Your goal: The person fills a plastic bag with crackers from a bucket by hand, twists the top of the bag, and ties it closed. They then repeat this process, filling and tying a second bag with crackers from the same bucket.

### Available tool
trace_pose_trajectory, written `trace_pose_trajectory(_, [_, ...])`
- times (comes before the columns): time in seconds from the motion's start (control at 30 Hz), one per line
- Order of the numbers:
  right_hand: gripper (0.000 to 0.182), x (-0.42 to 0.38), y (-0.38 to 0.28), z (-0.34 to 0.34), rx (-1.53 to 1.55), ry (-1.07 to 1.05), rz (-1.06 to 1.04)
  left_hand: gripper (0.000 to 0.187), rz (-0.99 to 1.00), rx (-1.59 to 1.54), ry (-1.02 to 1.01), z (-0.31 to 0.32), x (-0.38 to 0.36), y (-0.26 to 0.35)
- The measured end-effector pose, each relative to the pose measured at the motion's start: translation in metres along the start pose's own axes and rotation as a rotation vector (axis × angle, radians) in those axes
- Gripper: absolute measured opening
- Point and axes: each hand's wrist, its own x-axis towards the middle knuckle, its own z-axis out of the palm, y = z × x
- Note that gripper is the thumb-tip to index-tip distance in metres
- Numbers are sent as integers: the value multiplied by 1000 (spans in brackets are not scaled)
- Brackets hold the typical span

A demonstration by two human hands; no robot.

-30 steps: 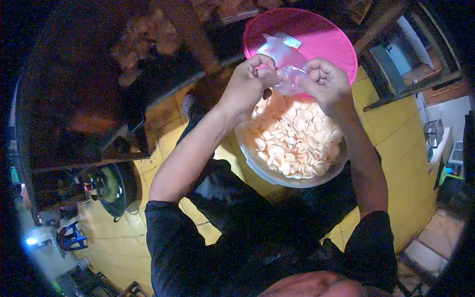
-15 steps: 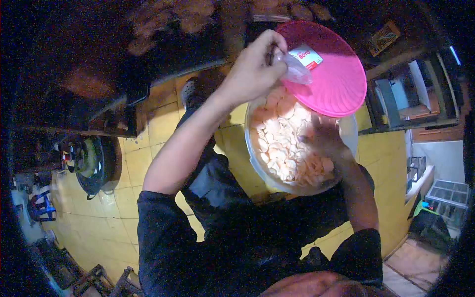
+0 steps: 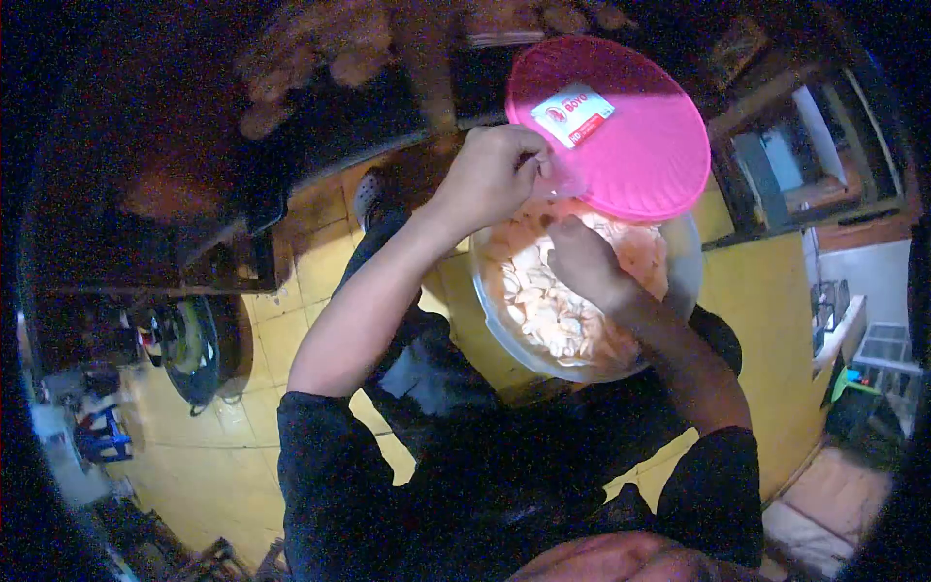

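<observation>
Your left hand point(image 3: 490, 175) pinches the small clear plastic bag point(image 3: 562, 179) above the bowl point(image 3: 679, 281); right hand point(image 3: 579, 257) cups crackers point(image 3: 538, 301). Thin, brittle, probably light: scoop loosely, grip the slippery bag at its mouth.

L hand point(image 3: 492, 175) fingers pinched, R hand point(image 3: 579, 260) curled below.

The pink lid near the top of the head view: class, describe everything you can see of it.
The pink lid is round, glossy and translucent, plastic by the look of it, with a white and red label stuck near its upper left. It sits tilted over the far rim of the clear bowl of pale crackers. The left hand is at its left edge; whether it grips the lid itself cannot be told. The right hand is just below it, in the bowl.
</observation>
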Motion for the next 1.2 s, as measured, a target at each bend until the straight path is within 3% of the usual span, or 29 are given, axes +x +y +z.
trace_pose_trajectory(0.07, [35,-5,-5,-10,256,-50,175,12,-63,89,26,4,2,5])
trace_pose_trajectory(0.13, [34,-13,-2,-12,295,33,106,16,-98,39,-15,8,3,7])
trace_pose_trajectory(0.2, [35,-16,1,-25,310,-175,117,19,-173,28,-67,13,5,2])
trace_pose_trajectory(0.23, [35,-21,3,-37,315,-159,128,19,-158,34,-76,14,4,1])
trace_pose_trajectory(0.33, [32,-42,15,-70,478,10,38,22,-122,18,-70,14,2,6])
trace_pose_trajectory(0.4, [27,-53,28,-84,908,213,140,26,-225,21,-147,12,4,13])
trace_pose_trajectory(0.43, [26,-55,35,-96,864,336,1,26,-223,23,-149,14,3,11])
trace_pose_trajectory(0.47, [26,-59,37,-110,865,342,1,30,-220,2,-168,18,1,8])
trace_pose_trajectory(0.53, [26,-65,37,-135,1227,147,297,35,-212,-16,-193,21,2,19])
trace_pose_trajectory(0.57, [29,-63,41,-130,1320,167,343,38,-277,-195,-220,24,0,28])
trace_pose_trajectory(0.6, [29,-59,44,-125,1323,174,346,42,-342,-375,-246,26,-1,35])
trace_pose_trajectory(0.63, [29,-56,47,-119,1272,267,299,49,-190,-297,-267,26,-1,34])
trace_pose_trajectory(0.7, [29,-52,49,-106,1223,366,256,50,-172,-320,-255,34,-4,42])
trace_pose_trajectory(0.77, [27,-51,49,-94,853,574,155,56,-87,-192,-283,31,-3,50])
trace_pose_trajectory(0.97, [26,-37,54,-93,973,308,183,52,44,-154,-252,33,-5,55])
trace_pose_trajectory(1.1, [25,-33,51,-83,959,386,222,42,21,-125,-200,38,-4,51])
trace_pose_trajectory(1.17, [20,-36,44,-91,1716,311,166,38,-87,-227,-158,40,-4,49])
trace_pose_trajectory(1.2, [20,-37,42,-95,1714,309,162,36,-191,-331,-116,41,-3,47])
